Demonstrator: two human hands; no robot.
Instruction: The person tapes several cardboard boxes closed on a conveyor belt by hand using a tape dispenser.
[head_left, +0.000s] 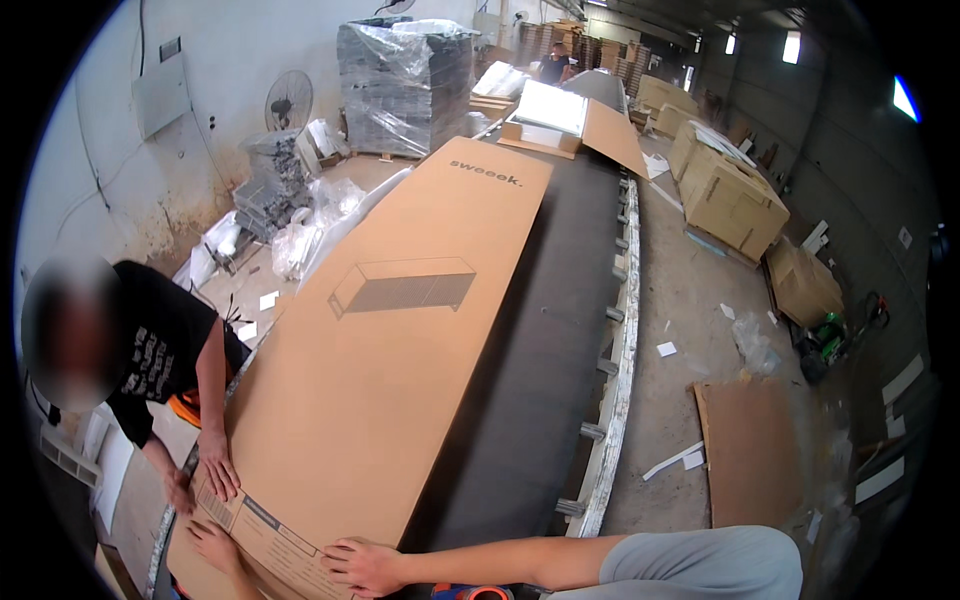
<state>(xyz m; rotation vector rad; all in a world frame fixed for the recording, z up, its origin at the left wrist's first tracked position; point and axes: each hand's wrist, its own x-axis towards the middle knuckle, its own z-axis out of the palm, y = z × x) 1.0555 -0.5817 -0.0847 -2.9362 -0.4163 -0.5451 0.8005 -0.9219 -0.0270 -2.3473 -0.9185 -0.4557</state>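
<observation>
Long, flat brown cardboard carton (400,380): lies lengthwise on the black conveyor belt (570,270), which presumably bears its weight. Hands rest on its near end, apparently to steady it. Right hand (362,567): bare, palm down, fingers spread, grasping nothing; forearm extends in from the right. Left hand (212,546): bare, fingers apart, near the left edge. Co-worker's hand (217,466): flat, just beyond.
</observation>
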